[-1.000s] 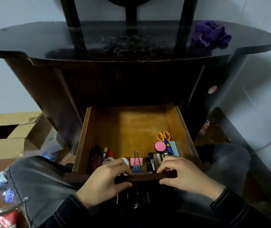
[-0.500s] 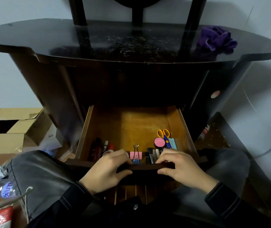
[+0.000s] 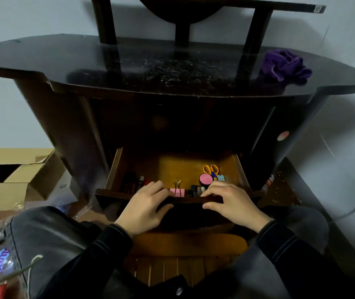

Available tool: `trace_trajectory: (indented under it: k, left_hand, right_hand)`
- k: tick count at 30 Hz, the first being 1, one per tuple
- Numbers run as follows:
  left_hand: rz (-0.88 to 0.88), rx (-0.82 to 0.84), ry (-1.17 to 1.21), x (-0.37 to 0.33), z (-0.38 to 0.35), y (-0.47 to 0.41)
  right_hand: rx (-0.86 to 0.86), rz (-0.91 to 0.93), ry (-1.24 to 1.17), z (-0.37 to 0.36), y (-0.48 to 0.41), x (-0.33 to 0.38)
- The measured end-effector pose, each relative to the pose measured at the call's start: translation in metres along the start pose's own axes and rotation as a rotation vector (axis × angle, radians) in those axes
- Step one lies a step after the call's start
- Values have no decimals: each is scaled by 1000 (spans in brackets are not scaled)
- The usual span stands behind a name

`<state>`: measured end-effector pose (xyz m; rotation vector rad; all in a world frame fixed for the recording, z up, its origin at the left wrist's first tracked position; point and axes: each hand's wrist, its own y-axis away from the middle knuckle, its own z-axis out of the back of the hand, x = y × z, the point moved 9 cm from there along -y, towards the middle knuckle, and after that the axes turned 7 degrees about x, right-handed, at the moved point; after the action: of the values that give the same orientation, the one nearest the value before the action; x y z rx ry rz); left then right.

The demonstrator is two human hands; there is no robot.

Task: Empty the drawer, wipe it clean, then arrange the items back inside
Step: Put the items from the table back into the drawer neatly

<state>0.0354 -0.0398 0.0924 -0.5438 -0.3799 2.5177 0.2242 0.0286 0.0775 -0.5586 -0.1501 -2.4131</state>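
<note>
1. The drawer point(image 3: 237, 171) sits further inside the cabinet point(image 3: 64, 126) than a second ago. You see less of its floor, and its back end is now in shadow.
2. Your left hand point(image 3: 144, 207) and right hand point(image 3: 232, 203) have travelled forward with the drawer front, away from your body, so more of both sleeves point(image 3: 112, 240) shows.
3. The scissors point(image 3: 211, 169) lie closer to the cabinet's opening than before.
4. Your view has tipped upward: an upper shelf point(image 3: 280, 6) now appears at the top edge.

a cardboard box point(image 3: 10, 175) is sitting far left of the grip. a pink sticker point(image 3: 283, 135) is showing up and right of it.
</note>
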Motion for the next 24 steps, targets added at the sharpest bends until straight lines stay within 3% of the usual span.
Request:
trace_trajectory:
  k: [7, 9, 12, 15, 18, 21, 24]
  left_hand:
    - [51, -124, -106, 32, -1, -22]
    - [166, -229, -154, 47, 1, -23]
    - [450, -446, -176, 67, 1, -2]
    - [724, -626, 12, 76, -12, 24]
    - [897, -677, 293, 81, -33, 30]
    - [974, -646, 477, 90, -45, 21]
    - [977, -595, 484, 102, -47, 5]
  right_hand:
    - [-209, 35, 195, 9, -25, -10]
    - [-375, -22, 278, 16, -24, -13]
    - [-605, -260, 279, 18, -10, -27]
    - [-724, -508, 12, -6, 4, -39]
    - [-774, -600, -353, -34, 4, -44]
    - [-758, -618, -561, -43, -10, -52]
    - [-740, -602, -597, -40, -29, -59]
